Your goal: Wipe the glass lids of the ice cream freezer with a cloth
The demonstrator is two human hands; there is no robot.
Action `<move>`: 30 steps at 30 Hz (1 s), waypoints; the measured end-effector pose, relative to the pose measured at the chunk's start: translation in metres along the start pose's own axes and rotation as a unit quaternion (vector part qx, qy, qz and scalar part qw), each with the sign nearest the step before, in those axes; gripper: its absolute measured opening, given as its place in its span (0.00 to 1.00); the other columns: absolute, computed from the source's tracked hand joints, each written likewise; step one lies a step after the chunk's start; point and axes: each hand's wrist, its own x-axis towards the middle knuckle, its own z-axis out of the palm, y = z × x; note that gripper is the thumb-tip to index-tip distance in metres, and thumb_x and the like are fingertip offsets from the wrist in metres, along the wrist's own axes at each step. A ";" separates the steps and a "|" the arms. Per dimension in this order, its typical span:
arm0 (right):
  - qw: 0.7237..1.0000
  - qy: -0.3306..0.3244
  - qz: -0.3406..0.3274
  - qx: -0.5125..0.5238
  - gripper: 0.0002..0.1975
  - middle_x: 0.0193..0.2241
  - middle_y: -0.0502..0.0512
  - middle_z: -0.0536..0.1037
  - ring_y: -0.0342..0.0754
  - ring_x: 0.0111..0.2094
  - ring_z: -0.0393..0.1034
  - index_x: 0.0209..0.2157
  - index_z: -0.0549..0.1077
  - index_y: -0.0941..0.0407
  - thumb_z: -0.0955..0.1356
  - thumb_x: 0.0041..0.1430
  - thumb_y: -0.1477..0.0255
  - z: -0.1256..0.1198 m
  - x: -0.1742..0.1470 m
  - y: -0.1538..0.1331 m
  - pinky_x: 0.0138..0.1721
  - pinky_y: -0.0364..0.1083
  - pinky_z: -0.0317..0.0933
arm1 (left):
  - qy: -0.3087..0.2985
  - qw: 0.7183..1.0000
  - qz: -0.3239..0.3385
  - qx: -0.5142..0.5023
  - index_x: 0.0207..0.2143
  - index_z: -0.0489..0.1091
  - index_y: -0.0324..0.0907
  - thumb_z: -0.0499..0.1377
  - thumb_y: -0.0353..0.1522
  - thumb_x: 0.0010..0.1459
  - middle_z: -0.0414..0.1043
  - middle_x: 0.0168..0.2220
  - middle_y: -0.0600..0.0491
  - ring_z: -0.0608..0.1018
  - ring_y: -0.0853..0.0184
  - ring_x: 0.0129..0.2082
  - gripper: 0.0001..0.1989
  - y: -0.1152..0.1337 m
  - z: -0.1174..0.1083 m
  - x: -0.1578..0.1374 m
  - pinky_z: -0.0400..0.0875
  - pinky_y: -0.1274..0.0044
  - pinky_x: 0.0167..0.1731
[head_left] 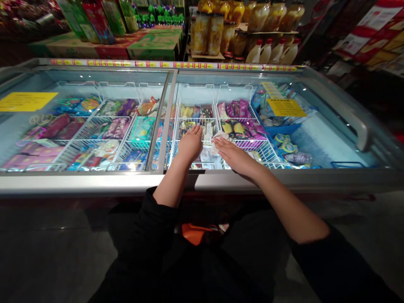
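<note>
My left hand (190,144) lies over the glass lid of a chest freezer (233,183), near the centre divider, its fingers stretched forward with nothing visible in them. To its right, my right hand (235,155) holds a pale pinkish cloth (220,138) flat against the glass. The cloth shows around the fingertips; the rest is hidden under the hand. Beneath the glass, white wire baskets (248,144) hold packaged frozen goods, among them purple packets (238,108) and dark packets with yellow (235,128).
Yellow signs (286,107) lie on the glass at both sides. A metal divider (168,118) splits the freezer top, and a curved handle (362,134) rises at the right. Jars (208,33) and bottles (97,21) stand behind. An orange object (195,233) is low by my legs.
</note>
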 end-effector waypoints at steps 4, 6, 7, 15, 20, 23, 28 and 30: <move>0.999 -0.006 -0.029 0.016 0.29 0.75 0.50 0.58 0.54 0.77 0.46 0.74 0.61 0.47 0.57 0.75 0.67 0.007 0.004 -0.010 0.76 0.62 0.44 | 0.012 1.000 0.008 0.001 0.75 0.55 0.34 0.46 0.20 0.66 0.51 0.77 0.42 0.55 0.61 0.77 0.35 -0.002 0.003 0.000 0.53 0.65 0.75; 1.000 -0.002 -0.016 0.017 0.29 0.75 0.51 0.58 0.54 0.77 0.47 0.74 0.61 0.48 0.57 0.75 0.67 0.002 0.012 -0.004 0.76 0.62 0.44 | 0.008 1.000 0.016 0.004 0.75 0.54 0.34 0.45 0.20 0.66 0.50 0.77 0.43 0.54 0.62 0.77 0.35 -0.004 0.003 0.000 0.53 0.66 0.75; 1.000 0.001 -0.006 0.014 0.29 0.75 0.52 0.58 0.55 0.77 0.47 0.74 0.61 0.50 0.57 0.74 0.67 -0.001 0.014 0.000 0.76 0.62 0.44 | 0.005 1.000 0.018 0.006 0.75 0.54 0.34 0.45 0.19 0.66 0.49 0.77 0.43 0.54 0.63 0.77 0.35 -0.005 0.002 -0.001 0.52 0.67 0.75; 1.000 -0.009 -0.007 0.025 0.28 0.74 0.49 0.59 0.53 0.76 0.47 0.73 0.64 0.48 0.58 0.74 0.69 0.007 -0.026 -0.025 0.76 0.60 0.47 | -0.015 1.000 0.013 0.004 0.74 0.54 0.29 0.46 0.17 0.63 0.50 0.77 0.40 0.53 0.61 0.78 0.37 0.001 -0.002 -0.007 0.51 0.67 0.75; 0.997 -0.032 -0.032 0.055 0.27 0.74 0.47 0.60 0.54 0.76 0.47 0.72 0.65 0.44 0.59 0.75 0.68 0.006 -0.014 -0.027 0.76 0.61 0.45 | -0.022 0.999 0.028 -0.014 0.74 0.56 0.34 0.46 0.18 0.65 0.52 0.77 0.43 0.56 0.63 0.77 0.35 0.000 -0.003 -0.041 0.53 0.68 0.75; 0.997 -0.033 -0.017 0.064 0.27 0.74 0.45 0.60 0.55 0.76 0.47 0.72 0.65 0.43 0.60 0.75 0.67 -0.003 -0.013 -0.014 0.77 0.61 0.44 | -0.033 0.999 0.025 -0.016 0.74 0.56 0.35 0.45 0.20 0.67 0.51 0.77 0.45 0.55 0.64 0.77 0.34 0.001 -0.005 -0.069 0.53 0.69 0.75; 0.999 -0.020 0.021 0.043 0.27 0.73 0.44 0.61 0.55 0.75 0.50 0.71 0.66 0.43 0.59 0.74 0.69 -0.007 -0.046 -0.016 0.76 0.62 0.48 | -0.023 1.000 0.002 -0.015 0.74 0.58 0.39 0.47 0.24 0.71 0.54 0.76 0.49 0.57 0.63 0.77 0.30 0.009 -0.004 -0.096 0.55 0.68 0.75; 0.999 -0.007 0.033 0.033 0.28 0.73 0.43 0.62 0.54 0.75 0.51 0.71 0.67 0.42 0.58 0.74 0.71 -0.002 -0.054 -0.025 0.75 0.62 0.50 | -0.009 1.000 -0.014 -0.013 0.74 0.59 0.40 0.48 0.25 0.72 0.55 0.76 0.50 0.58 0.62 0.76 0.29 0.014 -0.003 -0.099 0.57 0.68 0.75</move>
